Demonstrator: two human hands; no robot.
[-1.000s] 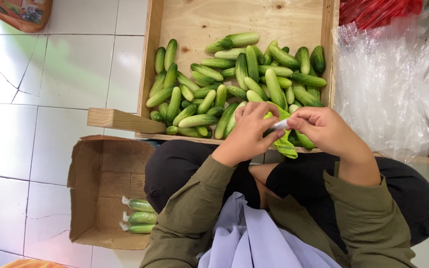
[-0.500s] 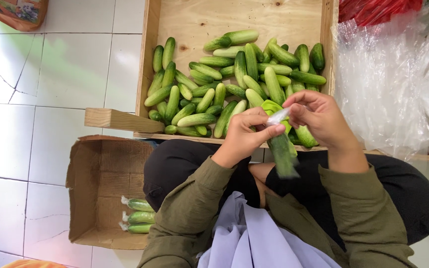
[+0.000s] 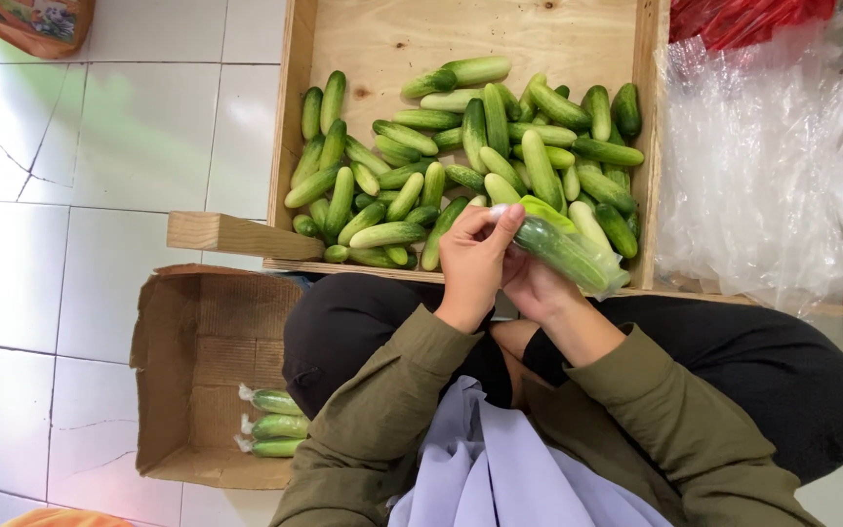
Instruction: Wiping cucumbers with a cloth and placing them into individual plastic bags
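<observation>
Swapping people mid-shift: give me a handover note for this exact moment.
Left hand: fingers pinch the end of the clear bag.
Right hand: holds the bagged cucumber from below, over the wooden crate.
Done: three bagged cucumbers lie in the cardboard box on the left.
Left: the bag in hand is not in the box yet; many loose cucumbers are unbagged in the crate. Clear plastic lies to the right.

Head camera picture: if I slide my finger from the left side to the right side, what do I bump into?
Cardboard box with bagged cucumbers → left hand → bagged cucumber gripped in both hands, the right hand beneath it → heap of clear plastic bags.
</observation>
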